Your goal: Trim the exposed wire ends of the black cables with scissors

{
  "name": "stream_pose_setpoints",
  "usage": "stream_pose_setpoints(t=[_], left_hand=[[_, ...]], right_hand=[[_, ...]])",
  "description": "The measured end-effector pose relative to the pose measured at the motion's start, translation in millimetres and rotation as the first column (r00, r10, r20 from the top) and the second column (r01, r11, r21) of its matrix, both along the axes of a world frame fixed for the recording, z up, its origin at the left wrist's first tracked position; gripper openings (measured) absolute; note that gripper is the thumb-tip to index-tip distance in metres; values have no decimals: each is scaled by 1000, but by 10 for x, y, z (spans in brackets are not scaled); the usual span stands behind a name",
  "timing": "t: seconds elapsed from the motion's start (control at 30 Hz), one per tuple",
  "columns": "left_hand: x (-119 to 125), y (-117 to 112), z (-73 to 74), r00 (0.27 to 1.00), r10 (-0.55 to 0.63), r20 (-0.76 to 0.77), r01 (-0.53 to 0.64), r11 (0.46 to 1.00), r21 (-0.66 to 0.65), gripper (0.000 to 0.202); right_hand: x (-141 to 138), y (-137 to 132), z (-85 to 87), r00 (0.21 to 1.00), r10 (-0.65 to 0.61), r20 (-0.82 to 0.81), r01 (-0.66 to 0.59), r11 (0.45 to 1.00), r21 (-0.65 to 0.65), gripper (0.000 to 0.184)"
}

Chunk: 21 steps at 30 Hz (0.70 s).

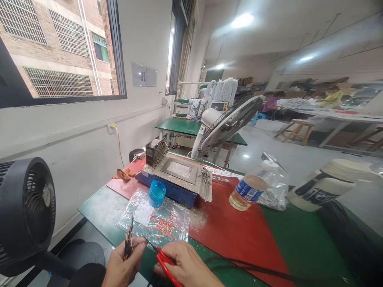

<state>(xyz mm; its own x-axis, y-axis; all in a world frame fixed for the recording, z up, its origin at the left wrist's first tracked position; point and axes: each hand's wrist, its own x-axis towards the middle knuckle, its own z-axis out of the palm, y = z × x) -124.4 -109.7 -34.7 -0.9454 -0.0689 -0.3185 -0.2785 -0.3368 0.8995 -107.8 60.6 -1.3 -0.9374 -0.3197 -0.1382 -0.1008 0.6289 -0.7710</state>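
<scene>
My left hand (126, 261) is closed around a small bundle of dark wires (128, 244), with thin reddish ends standing up above the fingers. In my right hand (184, 263) is a pair of red-handled pliers (166, 261), its narrow dark tip pointing toward the left fingers. Whether that tip touches a wire is hard to tell. Just beyond both hands, many tiny red and yellow pieces (166, 225) lie scattered on a clear plastic bag (182, 231). A blue cup (157, 194) stands at the far side of the bag, beside a paper label (144, 212).
Behind the bag sits a blue-based solder pot (167, 191) with a small fan (156, 152). A bottle of liquid (247, 192) and a white jug (321, 185) stand to the right. A black fan (28, 207) is close on the left. Dark cables (248, 265) cross the table's front right.
</scene>
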Motion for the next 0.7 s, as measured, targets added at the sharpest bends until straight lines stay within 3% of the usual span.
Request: stream_pose_setpoints(t=[0.23,0.37,0.43,0.5,0.57,0.63,0.7], left_hand=[[-92,-18,65,989,-150,-9,146,970,-194,52],[-118,30,57,988,-155,-19,152,982,-116,51],[-97,45,49,981,-195,-17,193,978,-76,50],[-53,41,42,967,-254,5,254,966,-59,48],[4,25,41,953,-300,40,302,952,-51,48],[60,12,52,942,-328,65,331,943,-43,49],[110,16,75,937,-343,62,346,937,-41,49]], right_hand=[[-38,14,-54,998,-56,16,56,998,9,41],[-75,2,-109,992,-116,54,117,993,-29,40],[-87,8,-134,989,-132,60,139,982,-128,41],[-91,19,-148,984,-144,109,171,936,-307,40],[-89,24,-150,967,-129,220,223,847,-483,43],[-82,15,-143,941,-94,324,278,760,-588,50],[-71,-5,-133,927,-49,372,296,706,-644,54]])
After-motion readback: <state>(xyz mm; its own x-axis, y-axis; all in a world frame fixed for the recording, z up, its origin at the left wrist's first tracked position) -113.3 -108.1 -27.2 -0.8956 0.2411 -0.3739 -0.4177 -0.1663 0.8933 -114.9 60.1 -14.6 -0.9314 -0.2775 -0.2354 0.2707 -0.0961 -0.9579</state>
